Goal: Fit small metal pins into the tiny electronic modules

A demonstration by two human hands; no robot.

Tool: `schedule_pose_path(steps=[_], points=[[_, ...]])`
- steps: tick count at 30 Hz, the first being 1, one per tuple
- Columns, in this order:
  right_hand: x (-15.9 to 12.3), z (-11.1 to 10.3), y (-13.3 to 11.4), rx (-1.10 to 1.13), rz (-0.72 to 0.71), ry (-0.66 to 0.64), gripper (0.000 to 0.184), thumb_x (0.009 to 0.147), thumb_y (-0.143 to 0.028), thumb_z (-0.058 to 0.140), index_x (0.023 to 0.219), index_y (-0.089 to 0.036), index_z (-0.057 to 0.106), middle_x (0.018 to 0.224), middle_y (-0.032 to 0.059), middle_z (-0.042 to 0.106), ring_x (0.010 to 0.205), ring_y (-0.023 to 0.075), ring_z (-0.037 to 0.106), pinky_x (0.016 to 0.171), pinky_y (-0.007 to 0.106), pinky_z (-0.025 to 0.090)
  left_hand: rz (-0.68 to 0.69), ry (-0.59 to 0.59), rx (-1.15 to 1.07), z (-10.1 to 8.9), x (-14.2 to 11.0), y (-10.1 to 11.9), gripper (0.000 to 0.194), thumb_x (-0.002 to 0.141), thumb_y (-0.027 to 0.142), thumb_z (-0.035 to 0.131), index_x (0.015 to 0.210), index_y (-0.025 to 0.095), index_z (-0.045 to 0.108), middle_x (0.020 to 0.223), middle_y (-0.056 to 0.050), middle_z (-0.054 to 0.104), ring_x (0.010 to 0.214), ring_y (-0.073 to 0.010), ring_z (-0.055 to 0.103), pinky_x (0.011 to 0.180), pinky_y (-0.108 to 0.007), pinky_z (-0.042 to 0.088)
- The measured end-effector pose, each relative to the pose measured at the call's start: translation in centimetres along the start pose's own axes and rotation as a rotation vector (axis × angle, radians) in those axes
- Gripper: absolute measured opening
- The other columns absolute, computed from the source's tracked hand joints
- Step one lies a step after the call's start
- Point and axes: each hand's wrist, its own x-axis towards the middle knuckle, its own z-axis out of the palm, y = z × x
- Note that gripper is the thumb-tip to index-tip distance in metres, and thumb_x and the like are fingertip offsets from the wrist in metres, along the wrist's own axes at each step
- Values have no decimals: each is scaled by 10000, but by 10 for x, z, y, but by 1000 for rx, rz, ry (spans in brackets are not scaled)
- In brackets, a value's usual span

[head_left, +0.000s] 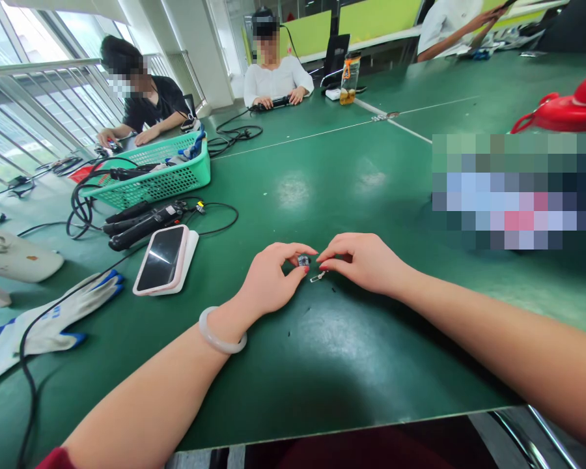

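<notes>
My left hand [276,277] wears a pale bangle [221,332] on its wrist. Its thumb and index finger are closed on a small dark block-like part [303,260], too small to name. My right hand [364,260] faces it just to the right, thumb and index finger pinched together. Whatever those fingertips may hold is hidden. Right below them is a small pale frame-shaped piece [317,277]; I cannot tell whether it lies on the table or touches the fingers. Both hands are low over the green table [303,365].
To the left are a phone [162,259] on a white box, black tools with cables [146,225], work gloves [53,319] and a green basket [161,182]. A bottle [350,78] stands farther back. A red object [566,107] is at right. Several people sit around.
</notes>
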Motion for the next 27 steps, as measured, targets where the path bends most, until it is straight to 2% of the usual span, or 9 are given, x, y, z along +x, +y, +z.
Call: schedule_pose_path(steps=[3, 6, 12, 16, 19, 23, 27], points=[[0, -2, 7, -136, 33, -101, 53, 778, -225, 657, 779, -228, 709, 818, -4, 665, 757, 141, 600, 688, 261, 444, -96, -14, -52, 2, 2, -6, 200, 782, 250, 603, 966, 255, 680, 839, 9, 698, 797, -150, 631, 812, -310, 477], [-1, -1, 10, -210, 50, -157, 63, 790, -234, 640, 752, -224, 689, 815, 0, 644, 747, 146, 592, 666, 267, 436, -162, -58, -145, 5, 4, -11, 240, 773, 278, 617, 1006, 235, 655, 797, 14, 704, 798, -149, 653, 856, -308, 474], [-1, 5, 9, -331, 38, -180, 149, 857, -221, 535, 744, -203, 630, 838, 26, 624, 733, 159, 579, 643, 281, 410, -167, -98, -210, 7, 4, -14, 223, 819, 229, 552, 1032, 224, 616, 852, 2, 719, 842, -146, 664, 890, -315, 464], [-2, 5, 4, -298, 10, -97, 144, 853, -178, 505, 735, -194, 586, 835, 31, 598, 733, 152, 561, 664, 276, 413, -179, -85, -177, 7, 4, -14, 208, 761, 226, 634, 968, 226, 616, 851, 5, 716, 852, -157, 659, 867, -316, 465], [-4, 6, -2, -201, -67, -13, 128, 855, -157, 483, 787, -193, 585, 868, 28, 594, 748, 141, 555, 696, 267, 425, -181, -79, -147, 7, 3, -11, 219, 712, 236, 689, 918, 224, 616, 852, 7, 703, 864, -165, 645, 843, -318, 466], [-6, 9, -9, -188, -178, 8, 156, 883, -196, 465, 831, -188, 612, 928, 48, 611, 789, 152, 573, 700, 272, 436, -162, -102, -189, 6, 2, -5, 224, 685, 282, 720, 868, 216, 607, 865, 12, 677, 861, -153, 625, 837, -305, 460], [-7, 11, -8, -205, -217, 16, 191, 897, -234, 474, 850, -197, 655, 924, 46, 634, 765, 148, 587, 682, 274, 443, -159, -107, -244, 5, 2, -3, 241, 672, 281, 731, 865, 211, 605, 844, 16, 663, 837, -143, 619, 834, -297, 459]])
